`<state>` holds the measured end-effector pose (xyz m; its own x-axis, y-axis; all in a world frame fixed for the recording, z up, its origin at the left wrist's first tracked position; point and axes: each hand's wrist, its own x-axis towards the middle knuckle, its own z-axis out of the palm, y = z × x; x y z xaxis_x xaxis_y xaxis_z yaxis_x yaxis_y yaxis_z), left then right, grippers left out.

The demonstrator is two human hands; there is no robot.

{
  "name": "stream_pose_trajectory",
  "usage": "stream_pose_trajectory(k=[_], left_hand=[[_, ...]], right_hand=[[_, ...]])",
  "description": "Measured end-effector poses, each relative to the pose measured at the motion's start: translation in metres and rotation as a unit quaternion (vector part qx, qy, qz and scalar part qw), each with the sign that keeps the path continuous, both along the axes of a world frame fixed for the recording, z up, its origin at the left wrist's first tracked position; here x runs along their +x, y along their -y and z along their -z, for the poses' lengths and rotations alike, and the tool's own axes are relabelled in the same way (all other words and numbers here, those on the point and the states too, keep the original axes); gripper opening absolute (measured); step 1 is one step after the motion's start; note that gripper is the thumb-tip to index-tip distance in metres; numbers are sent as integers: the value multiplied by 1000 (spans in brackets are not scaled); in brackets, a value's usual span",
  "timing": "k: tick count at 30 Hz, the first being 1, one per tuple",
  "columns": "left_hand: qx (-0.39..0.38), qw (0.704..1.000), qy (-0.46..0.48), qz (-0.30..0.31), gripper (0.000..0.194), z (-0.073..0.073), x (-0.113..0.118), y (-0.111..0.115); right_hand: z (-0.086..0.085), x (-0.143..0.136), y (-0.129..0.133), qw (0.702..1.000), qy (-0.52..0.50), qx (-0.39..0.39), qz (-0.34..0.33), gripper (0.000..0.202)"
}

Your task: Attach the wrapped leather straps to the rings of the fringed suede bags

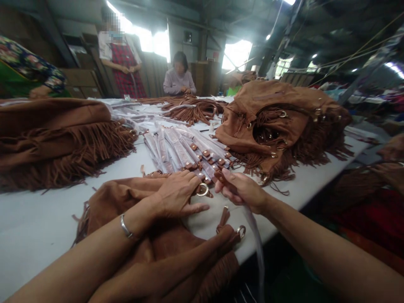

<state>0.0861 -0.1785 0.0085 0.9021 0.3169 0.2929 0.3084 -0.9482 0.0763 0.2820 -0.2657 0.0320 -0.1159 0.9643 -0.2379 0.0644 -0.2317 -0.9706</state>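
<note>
1. Brown suede, fringed bag [116, 202] lies nearest me on the white table [28, 227].
2. My left hand [176, 193] is at its round metal ring [207, 189]; grip unclear.
3. My right hand [244, 189] grips a plastic-sleeved brown leather strap [221, 177] nearby; keeping them close calls, I judge, for steadiness.

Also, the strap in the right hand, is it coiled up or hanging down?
Hanging down. The strap shows a pale, loose length that drops from the right hand past the table's edge.
</note>
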Motion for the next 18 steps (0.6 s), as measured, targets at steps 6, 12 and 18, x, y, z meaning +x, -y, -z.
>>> stream_pose_trajectory(k=[6, 12, 18], left_hand=[[33, 999, -11, -21, 49, 0, 3, 7], [61, 998, -15, -17, 40, 1, 5, 15], [72, 996, -38, 37, 35, 6, 6, 14]], right_hand=[[-13, 9, 14, 983, 138, -24, -118, 39], [-16, 16, 7, 959, 185, -31, -214, 36], [-19, 9, -9, 930, 181, -16, -320, 33]])
